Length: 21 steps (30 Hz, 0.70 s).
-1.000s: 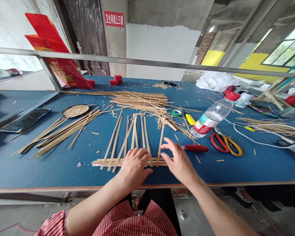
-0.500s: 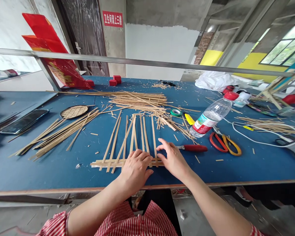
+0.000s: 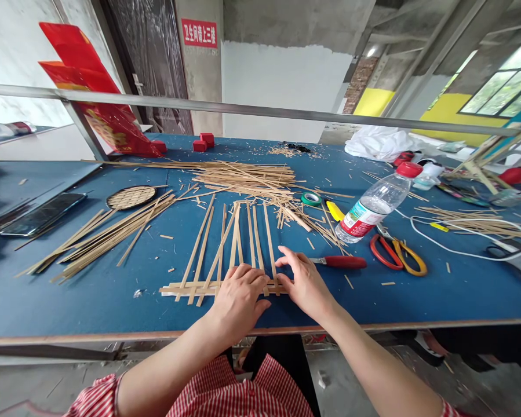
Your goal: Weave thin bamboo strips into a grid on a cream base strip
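Observation:
Several thin bamboo strips [image 3: 203,255] lie side by side on the blue table, pointing away from me. Their near ends cross flat horizontal strips [image 3: 168,289] with white material along them. My left hand [image 3: 239,292] rests palm down on this crossing, fingers stretched flat and covering some of the strips. Beside it, my right hand [image 3: 307,284] is open with thumb and forefinger apart. Its thumb is at the near end of the rightmost strip [image 3: 269,237]. Close behind that hand lies a red-handled knife [image 3: 342,262], its blade partly hidden.
Loose strips are piled at the back [image 3: 247,176] and at left [image 3: 112,237], near a round woven piece [image 3: 131,197] and a phone [image 3: 43,214]. Rightward are green tape [image 3: 311,199], a water bottle [image 3: 368,208], scissors [image 3: 399,255] and a white cable [image 3: 469,252]. A metal rail [image 3: 260,109] spans the back.
The rightmost strip's far end has swung slightly left, so it leans more. My right hand has shifted very slightly; my left hand stays in place.

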Motion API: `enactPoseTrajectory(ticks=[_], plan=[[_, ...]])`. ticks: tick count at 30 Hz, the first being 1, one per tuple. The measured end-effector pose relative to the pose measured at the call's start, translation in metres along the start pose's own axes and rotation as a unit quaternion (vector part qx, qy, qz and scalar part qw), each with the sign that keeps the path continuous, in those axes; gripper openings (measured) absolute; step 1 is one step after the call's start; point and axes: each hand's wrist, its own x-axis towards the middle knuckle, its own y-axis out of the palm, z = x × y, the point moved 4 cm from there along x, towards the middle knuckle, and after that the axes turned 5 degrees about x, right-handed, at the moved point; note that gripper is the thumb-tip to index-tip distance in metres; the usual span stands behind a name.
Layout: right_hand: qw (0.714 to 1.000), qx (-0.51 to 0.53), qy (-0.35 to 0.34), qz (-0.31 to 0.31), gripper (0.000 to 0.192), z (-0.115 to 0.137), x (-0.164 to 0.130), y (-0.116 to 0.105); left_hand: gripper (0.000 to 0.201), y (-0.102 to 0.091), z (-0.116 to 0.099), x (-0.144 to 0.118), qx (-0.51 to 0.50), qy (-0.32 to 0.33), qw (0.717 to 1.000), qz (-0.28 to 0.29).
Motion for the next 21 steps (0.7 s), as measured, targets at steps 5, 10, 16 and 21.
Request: enactPoseTrajectory(ticks=[5, 10, 16, 21], plan=[[1.0, -0.006, 0.003, 0.001, 0.053, -0.001, -0.001, 0.002, 0.034, -0.006, 0.011, 0.0, -0.007, -0.029, 0.999, -0.014], [1.0, -0.004, -0.01, -0.028, 0.048, 0.001, -0.004, -0.004, 0.035, -0.013, 0.023, -0.004, 0.0, -0.056, 0.998, -0.022], [0.999, 0.01, -0.029, -0.028, 0.045, 0.01, -0.017, -0.015, 0.033, -0.012, 0.017, -0.012, -0.007, -0.036, 0.999, -0.013], [0.999, 0.025, -0.023, -0.003, 0.046, 0.014, -0.023, -0.008, 0.032, -0.009, 0.009, -0.011, -0.01, -0.025, 1.0, -0.011]])
